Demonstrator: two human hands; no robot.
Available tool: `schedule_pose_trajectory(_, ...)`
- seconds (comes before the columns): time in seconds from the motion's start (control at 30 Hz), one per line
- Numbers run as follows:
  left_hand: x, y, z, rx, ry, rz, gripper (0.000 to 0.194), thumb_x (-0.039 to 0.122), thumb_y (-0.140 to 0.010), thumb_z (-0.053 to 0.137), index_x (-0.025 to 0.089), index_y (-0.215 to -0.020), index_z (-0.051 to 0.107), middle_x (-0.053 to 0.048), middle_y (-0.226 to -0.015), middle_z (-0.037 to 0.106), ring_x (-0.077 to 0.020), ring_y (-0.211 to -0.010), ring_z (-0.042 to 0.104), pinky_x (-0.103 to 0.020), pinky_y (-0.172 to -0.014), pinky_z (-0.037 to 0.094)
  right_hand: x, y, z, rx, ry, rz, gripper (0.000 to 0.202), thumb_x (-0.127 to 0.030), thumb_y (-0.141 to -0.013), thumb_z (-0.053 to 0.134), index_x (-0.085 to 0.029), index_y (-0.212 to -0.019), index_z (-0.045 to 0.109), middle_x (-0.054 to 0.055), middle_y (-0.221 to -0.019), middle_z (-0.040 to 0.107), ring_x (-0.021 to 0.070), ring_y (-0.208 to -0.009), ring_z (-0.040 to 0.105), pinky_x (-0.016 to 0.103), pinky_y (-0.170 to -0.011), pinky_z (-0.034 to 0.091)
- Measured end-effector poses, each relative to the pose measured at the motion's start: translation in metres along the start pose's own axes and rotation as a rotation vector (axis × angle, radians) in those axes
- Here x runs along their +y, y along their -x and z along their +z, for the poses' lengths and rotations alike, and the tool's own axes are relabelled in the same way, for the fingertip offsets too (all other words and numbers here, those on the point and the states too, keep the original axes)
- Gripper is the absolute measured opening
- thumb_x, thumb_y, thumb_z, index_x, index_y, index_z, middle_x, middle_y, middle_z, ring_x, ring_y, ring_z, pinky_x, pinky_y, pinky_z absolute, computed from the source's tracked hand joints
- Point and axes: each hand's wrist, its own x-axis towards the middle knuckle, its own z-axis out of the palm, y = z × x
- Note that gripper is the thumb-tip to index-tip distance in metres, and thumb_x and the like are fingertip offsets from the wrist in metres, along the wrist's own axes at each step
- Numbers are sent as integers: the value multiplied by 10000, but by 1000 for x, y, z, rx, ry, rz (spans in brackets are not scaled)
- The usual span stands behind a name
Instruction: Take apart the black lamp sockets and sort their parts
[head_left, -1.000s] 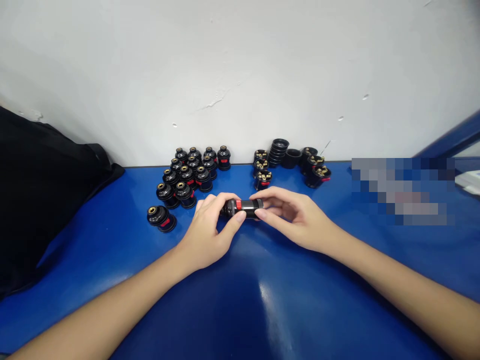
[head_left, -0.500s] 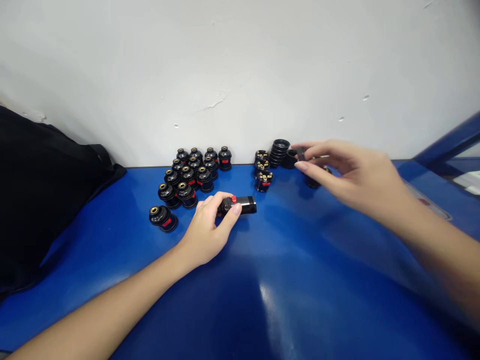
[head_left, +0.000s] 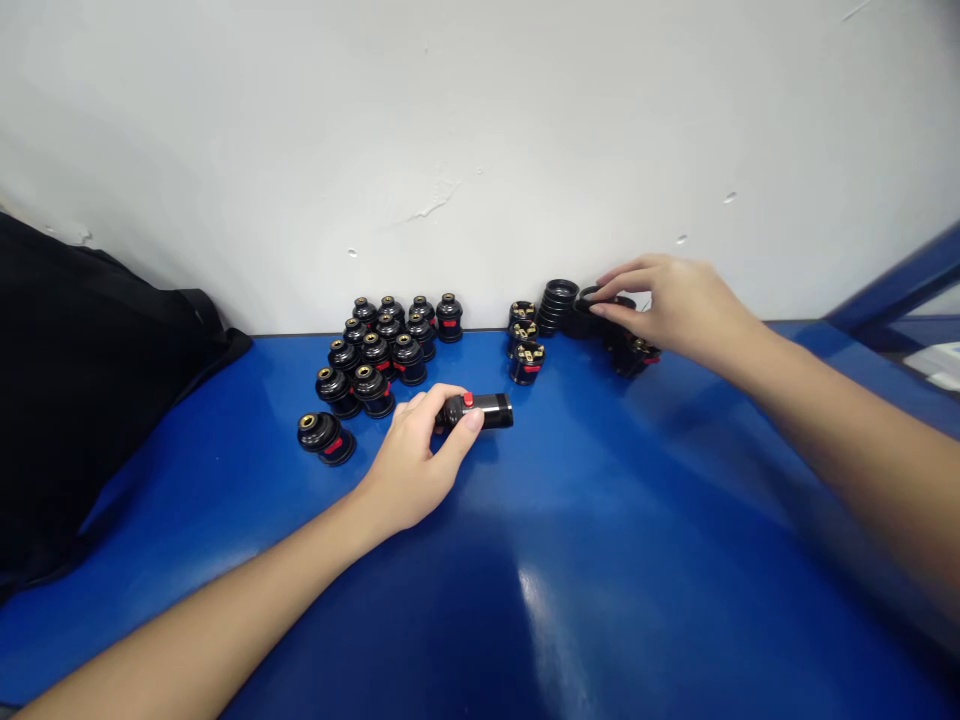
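The held lamp holder is glossy black, with a rounded shoulder towards the left hand and a straight cylindrical sleeve pointing right; a small red switch stands out on its upper side, and a pale highlight runs along the sleeve. It lies sideways in the left hand over the middle of the blue table, thumb and fingers clamped around its shoulder end. They cover much of that end, so its tip cannot be made out, and the inside of the sleeve is turned out of sight. The right hand reaches to a black ring just beside the stack of black rings; its thumb and fingertips are near each other at the rim, but whether they grip it cannot be told. That hand partly hides the right-hand socket inserts. Among the grouped lamp holders, the rear ones are partly covered by those in front. Both forearms are cut off by the picture's edges.
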Motion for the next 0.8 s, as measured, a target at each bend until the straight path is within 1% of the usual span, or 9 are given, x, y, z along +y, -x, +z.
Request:
schedule_pose_trajectory(0.17,-1,-1,-1,-13,0,1,296,486,-1069,532,245,-1171,671,-46,-1044,732,-257,-988,635,-377,-843,436,5,1,8,8,-18,12,151,-324,-931,736,-214,-928,838,141,-1148,821,303,-970,762,453,-904,578)
schedule_pose_trajectory(0.33,-1,-2,-1,-13,9,4,297,487,-1070,525,247,-1169,668,-45,-1048,729,-262,-1000,633,-390,-862,426,13,1,15,31,-41,17,128,-394,-915,755,-296,-880,830,69,-1104,814,324,-956,766,517,-887,597)
schedule_pose_trajectory(0.43,0,-2,0,-20,19,-2,299,495,-1069,527,248,-1166,664,-47,-1069,731,-267,-1020,632,-401,-886,422,16,-1,17,45,-67,12,142,-426,-910,760,-306,-866,823,72,-1098,809,342,-965,765,541,-886,599)
schedule_pose_trajectory(0.57,-1,-2,0,-24,20,-7,296,496,-1066,534,253,-1178,660,-45,-1068,726,-265,-1012,630,-398,-875,423,16,-2,15,34,-81,14,143,-434,-907,753,-312,-859,810,68,-1088,804,337,-964,755,539,-887,595)
schedule_pose_trajectory(0.63,-1,-2,0,-26,25,-7,292,494,-1066,537,255,-1186,654,-45,-1070,718,-256,-993,623,-390,-859,425,11,-1,10,21,-77,5,139,-436,-906,754,-309,-877,803,77,-1078,790,337,-971,737,544,-905,585)
schedule_pose_trajectory(0.7,-2,-2,0,-26,49,-5,290,491,-1063,551,260,-1222,629,-40,-1069,707,-239,-958,612,-378,-840,428,0,3,0,57,-48,4,161,-446,-913,754,-290,-902,792,105,-1055,766,337,-974,709,540,-924,568)
schedule_pose_trajectory(0.73,-2,-2,0,-23,66,-2,293,487,-1061,560,262,-1242,609,-34,-1053,700,-228,-932,606,-371,-830,428,-8,6,-5,101,-29,13,183,-452,-922,750,-273,-896,779,123,-1027,750,334,-961,695,534,-925,558)
schedule_pose_trajectory(0.8,-2,-2,1,-17,109,12,296,480,-1059,577,260,-1257,568,-18,-992,685,-208,-875,595,-356,-808,427,-29,14,-16,242,-45,51,246,-479,-970,710,-252,-882,745,144,-1035,726,315,-936,688,501,-901,553)
